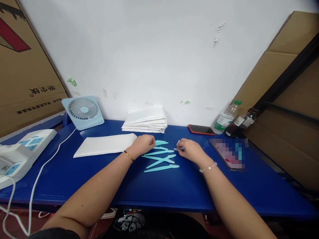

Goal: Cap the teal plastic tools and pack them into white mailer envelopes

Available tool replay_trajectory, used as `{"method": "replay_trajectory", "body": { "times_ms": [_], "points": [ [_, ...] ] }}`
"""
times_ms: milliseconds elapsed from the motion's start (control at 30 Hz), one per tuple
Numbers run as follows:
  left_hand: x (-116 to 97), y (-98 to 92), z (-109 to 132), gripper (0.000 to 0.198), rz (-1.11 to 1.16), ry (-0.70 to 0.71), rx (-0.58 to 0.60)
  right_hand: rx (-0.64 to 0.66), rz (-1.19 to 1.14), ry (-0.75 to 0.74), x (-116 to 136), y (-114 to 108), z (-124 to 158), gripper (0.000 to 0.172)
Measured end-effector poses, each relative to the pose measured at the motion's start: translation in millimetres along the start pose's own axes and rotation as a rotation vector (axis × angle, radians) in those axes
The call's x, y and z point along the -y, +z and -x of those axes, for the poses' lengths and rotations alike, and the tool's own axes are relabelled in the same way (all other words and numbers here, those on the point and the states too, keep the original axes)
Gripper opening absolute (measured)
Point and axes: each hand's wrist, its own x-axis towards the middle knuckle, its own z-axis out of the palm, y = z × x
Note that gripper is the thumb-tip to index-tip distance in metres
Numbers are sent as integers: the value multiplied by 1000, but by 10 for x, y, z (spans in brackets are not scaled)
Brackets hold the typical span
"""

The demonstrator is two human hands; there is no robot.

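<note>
Plastic is what these pale teal sticks look to be made of — thin, flat, blade-like strips, each widening toward a handle end and tapering to a point, lying loosely crossed over one another on the blue table between the two hands. The left hand is resting curled at the far left end of the pile, its fingers closing over the tips of one or two sticks, though how firmly it is gripping cannot be told. The right hand is sitting just right of the pile, its fingers pinching a small pale piece that is partly hidden. The sticks are probably very light and fairly stiff, with smooth faces that could slide on the glossy table top; taking one by its wider handle end, thumb and forefinger on the flat sides, looks the surest hold, since lying flat they offer little edge to lift. Further left a white padded envelope is lying flat — soft, matte, rectangular — and a stack of the same envelopes is sitting against the wall. A small square light-blue fan is standing at the far left, and two bottles are leaning at the far right.
</note>
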Motion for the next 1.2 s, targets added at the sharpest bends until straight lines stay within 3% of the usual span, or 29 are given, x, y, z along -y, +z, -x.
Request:
{"method": "replay_trajectory", "body": {
  "times_ms": [200,433,633,933,1200],
  "points": [
    [11,-62,3,19,226,11,41,-30,-146,-67,4,32,-11,24],
    [-14,-22,57,28,607,-3,184,-3,-280,-56,-72,114,-60,6],
    [28,122,55,28,599,-34,58,37,-375,-17,-91,133,-63,5],
    [48,232,83,25,461,48,37,83,-594,87,-122,120,-76,10],
    [59,235,95,22,390,69,29,146,-723,75,-164,87,-115,15]
  ]
}}
